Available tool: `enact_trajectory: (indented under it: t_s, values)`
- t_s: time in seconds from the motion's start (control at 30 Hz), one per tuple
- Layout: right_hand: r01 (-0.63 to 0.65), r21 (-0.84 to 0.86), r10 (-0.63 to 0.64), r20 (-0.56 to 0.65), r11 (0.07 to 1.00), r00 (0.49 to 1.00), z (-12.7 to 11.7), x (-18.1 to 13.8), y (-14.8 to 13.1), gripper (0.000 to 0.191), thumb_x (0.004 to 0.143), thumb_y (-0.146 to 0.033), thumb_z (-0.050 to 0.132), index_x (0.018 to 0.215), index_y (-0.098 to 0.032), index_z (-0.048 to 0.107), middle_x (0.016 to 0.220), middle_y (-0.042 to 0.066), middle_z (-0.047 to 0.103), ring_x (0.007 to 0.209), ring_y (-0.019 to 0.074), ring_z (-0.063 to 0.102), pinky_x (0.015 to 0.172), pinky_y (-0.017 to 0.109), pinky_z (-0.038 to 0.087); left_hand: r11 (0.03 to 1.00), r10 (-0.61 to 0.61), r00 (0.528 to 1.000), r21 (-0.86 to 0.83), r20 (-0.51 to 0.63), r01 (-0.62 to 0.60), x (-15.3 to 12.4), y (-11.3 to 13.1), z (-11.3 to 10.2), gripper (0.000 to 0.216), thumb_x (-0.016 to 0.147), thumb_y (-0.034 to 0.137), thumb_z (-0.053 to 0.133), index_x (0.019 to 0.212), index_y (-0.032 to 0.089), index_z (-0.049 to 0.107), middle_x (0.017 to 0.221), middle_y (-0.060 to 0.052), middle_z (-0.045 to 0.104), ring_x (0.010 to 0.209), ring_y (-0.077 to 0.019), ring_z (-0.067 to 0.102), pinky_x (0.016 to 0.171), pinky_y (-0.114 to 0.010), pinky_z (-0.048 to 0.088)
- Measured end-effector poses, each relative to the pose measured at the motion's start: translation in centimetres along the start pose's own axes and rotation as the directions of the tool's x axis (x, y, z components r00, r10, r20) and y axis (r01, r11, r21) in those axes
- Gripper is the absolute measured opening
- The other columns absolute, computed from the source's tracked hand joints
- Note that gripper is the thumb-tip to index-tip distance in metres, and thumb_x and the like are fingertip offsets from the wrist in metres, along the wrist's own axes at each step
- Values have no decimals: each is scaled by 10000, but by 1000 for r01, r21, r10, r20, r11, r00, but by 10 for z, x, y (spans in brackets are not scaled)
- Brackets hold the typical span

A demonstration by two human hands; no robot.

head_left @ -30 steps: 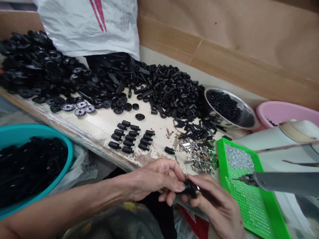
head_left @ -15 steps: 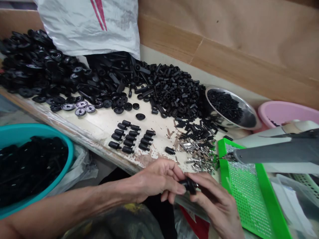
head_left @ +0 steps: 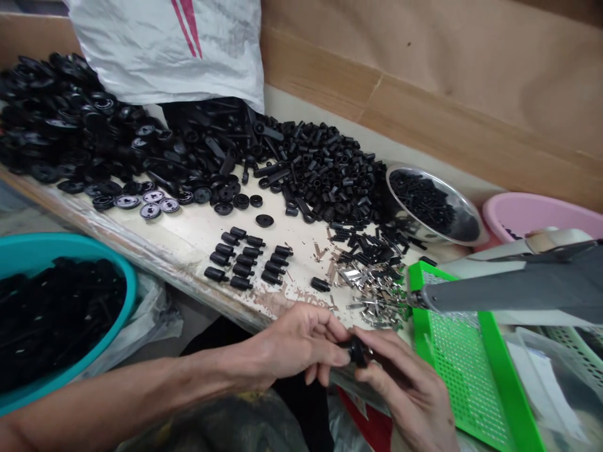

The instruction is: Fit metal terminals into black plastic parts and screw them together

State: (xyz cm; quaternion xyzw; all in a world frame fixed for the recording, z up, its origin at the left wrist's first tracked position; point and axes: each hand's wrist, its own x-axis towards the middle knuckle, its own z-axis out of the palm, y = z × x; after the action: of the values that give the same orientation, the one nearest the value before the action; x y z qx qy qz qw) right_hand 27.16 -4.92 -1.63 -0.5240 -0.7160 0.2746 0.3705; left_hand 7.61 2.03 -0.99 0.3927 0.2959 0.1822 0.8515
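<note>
Two bare hands worked close together just off the front edge of the table: the left hand [head_left: 299, 345] reached in from the left and the right hand [head_left: 405, 389] from the lower right. Between them, they clamped a small black plastic part [head_left: 358, 353], its end showing a glint of metal. The fingers of both hands wrapped around it, hiding most of its shape.

Just beyond the hands, a spread of silver metal pieces [head_left: 377, 301] mixed with small black pieces lay on the chipped table [head_left: 188, 245]. One short black cylinder [head_left: 320, 284] lay alone at its left side, and further left stood neat rows of short black cylinders [head_left: 245, 260].

To the right, a green perforated tray [head_left: 511, 389] lay beside the hands, and the bit of a grey electric screwdriver [head_left: 518, 289] hung over its far corner. Behind them sat a steel bowl [head_left: 424, 176] filled with black parts, with a pink basin [head_left: 532, 210] beyond it.

A wide heap of black plastic discs [head_left: 61, 125] and tubes [head_left: 325, 169] covered the back of the table, below a white woven sack [head_left: 164, 44]. A teal basin [head_left: 70, 242] of black parts sat below the table's left edge.
</note>
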Motion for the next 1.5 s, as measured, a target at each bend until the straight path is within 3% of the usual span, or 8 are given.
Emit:
enact_trajectory:
  t_s: [0.2, 0.37, 0.5, 0.63, 0.77, 1.07, 1.23, 1.5]
  values:
    - [-71, 127, 83, -96, 989, 992, 5, -3, 0, 383, 798, -262, 696, 1160, -344, 606, 981, -6, 627, 805, 121, 616, 653, 171, 535, 980, 144, 988, 151, -62, -133, -3, 1, 7, 197, 724, 132, 621, 898, 155, 531, 654, 41, 560, 459, -45, 483, 415, -143, 362]
    - [-47, 43, 51, -106, 998, 993, 2, 1, -3, 331, 810, -266, 683, 1133, -313, 631, 967, 7, 627, 843, 132, 606, 649, 173, 513, 972, 174, 985, 162, -19, -169, -3, -3, 5, 129, 753, 155, 606, 850, 156, 521, 603, 46, 535, 456, -45, 477, 420, -136, 363]
    - [52, 34, -51, -45, 998, 998, -3, 0, -3, 346, 808, -261, 686, 1146, -309, 629, 1008, 11, 654, 908, 150, 615, 757, 208, 518, 997, 81, 995, -24, 66, -80, -1, -1, 2, 156, 726, 172, 638, 838, 145, 533, 579, 27, 565, 410, -68, 496, 360, -142, 372]
    - [35, 50, -33, -43, 998, 999, -4, -2, -4, 338, 823, -278, 668, 1156, -318, 623, 1007, 8, 659, 889, 146, 621, 730, 200, 523, 977, 26, 988, -215, 150, 7, 1, 0, -2, 183, 709, 154, 664, 852, 135, 550, 592, -5, 613, 405, -76, 524, 341, -130, 372]
    - [7, 63, -1, -88, 998, 996, -2, -3, -5, 356, 834, -266, 657, 1179, -335, 610, 1019, 1, 650, 893, 137, 613, 723, 187, 519, 954, -12, 978, -292, 208, 73, 3, 1, -3, 183, 723, 164, 657, 866, 131, 548, 654, -46, 647, 392, -66, 519, 341, -126, 364]
    - [-88, 59, 97, -185, 994, 978, 10, -7, 0, 411, 825, -232, 661, 1209, -360, 585, 1042, -2, 624, 854, 123, 624, 682, 180, 527, 998, 69, 997, -10, -28, -70, 1, 0, 6, 213, 694, 183, 692, 865, 143, 571, 496, 64, 519, 405, -64, 471, 382, -146, 350]
    - [-42, 44, 47, -113, 998, 992, 5, -4, 0, 335, 803, -256, 687, 1129, -317, 637, 962, 6, 630, 859, 139, 609, 691, 193, 521, 982, 163, 978, 117, -127, -148, -1, -3, 7, 152, 678, 156, 679, 818, 114, 637, 524, 54, 526, 448, -51, 467, 453, -161, 369]
    - [37, -18, -39, -101, 999, 994, 3, -1, -6, 390, 796, -199, 688, 1163, -314, 626, 971, 19, 661, 855, 162, 630, 720, 235, 536, 991, 82, 995, 109, -63, -74, 3, 2, 4, 126, 709, 201, 628, 802, 116, 633, 496, 49, 506, 396, -58, 435, 399, -172, 350]
